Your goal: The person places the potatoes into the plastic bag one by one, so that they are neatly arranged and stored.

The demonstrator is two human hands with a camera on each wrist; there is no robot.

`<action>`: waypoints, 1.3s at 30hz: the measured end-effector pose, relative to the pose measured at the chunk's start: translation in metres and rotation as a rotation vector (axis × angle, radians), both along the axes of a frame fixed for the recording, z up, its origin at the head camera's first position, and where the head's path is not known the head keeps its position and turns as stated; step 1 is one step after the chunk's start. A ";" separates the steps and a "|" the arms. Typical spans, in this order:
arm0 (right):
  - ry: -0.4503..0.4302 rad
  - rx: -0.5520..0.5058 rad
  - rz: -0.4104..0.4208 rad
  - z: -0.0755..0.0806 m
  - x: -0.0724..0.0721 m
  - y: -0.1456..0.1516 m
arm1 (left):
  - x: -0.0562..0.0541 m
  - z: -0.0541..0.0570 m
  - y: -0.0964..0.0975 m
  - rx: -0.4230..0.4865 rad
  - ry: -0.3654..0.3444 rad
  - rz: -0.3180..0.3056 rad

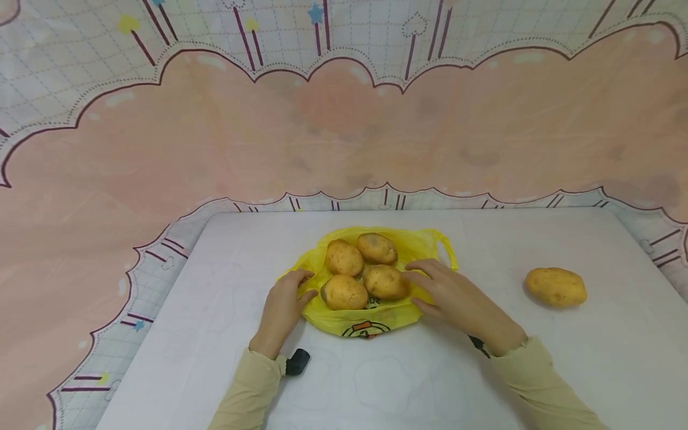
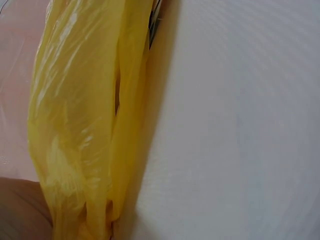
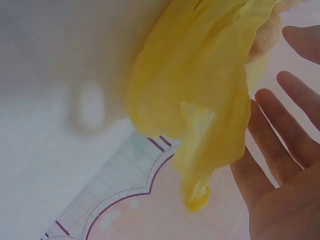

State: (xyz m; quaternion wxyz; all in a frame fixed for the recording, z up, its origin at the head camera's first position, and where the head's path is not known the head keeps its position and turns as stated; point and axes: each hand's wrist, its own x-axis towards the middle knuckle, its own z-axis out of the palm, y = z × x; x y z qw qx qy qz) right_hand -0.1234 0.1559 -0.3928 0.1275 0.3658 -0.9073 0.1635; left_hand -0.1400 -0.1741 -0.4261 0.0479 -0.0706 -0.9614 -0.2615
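Note:
A yellow plastic bag (image 1: 333,322) lies with its mouth spread wide on the white table. Several potatoes (image 1: 344,292) rest inside it. At the bag's left edge is my left hand (image 1: 280,307), thumb and forefinger apart over the plastic; its other fingers are hidden. Only a dark part of that hand (image 2: 22,210) appears in the left wrist view, beside the bag (image 2: 82,125). My right hand (image 1: 457,295) reaches over the bag's right edge, close to the nearest potato (image 1: 386,282). Its spread fingers and palm (image 3: 287,210) show in the right wrist view, holding nothing.
One more potato (image 1: 555,287) lies alone on the table (image 1: 537,370), to the right of the bag. A bag handle loop (image 1: 453,254) sticks out at the back right. A patterned cloth (image 1: 349,137) hangs behind the table.

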 end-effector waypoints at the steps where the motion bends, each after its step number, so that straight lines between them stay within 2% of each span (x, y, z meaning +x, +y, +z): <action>1: -0.002 0.004 -0.002 0.000 0.000 0.001 | 0.000 0.000 0.000 0.000 0.001 -0.001; 20: 0.033 0.003 0.018 -0.004 0.004 0.026 | 0.000 0.003 0.000 0.001 -0.021 0.005; 30: 0.004 0.015 -0.013 -0.002 0.007 0.038 | -0.001 0.003 0.000 -0.005 -0.019 0.001; 39: 0.073 -0.024 0.001 -0.004 0.009 0.049 | -0.001 0.002 0.000 -0.012 -0.008 0.000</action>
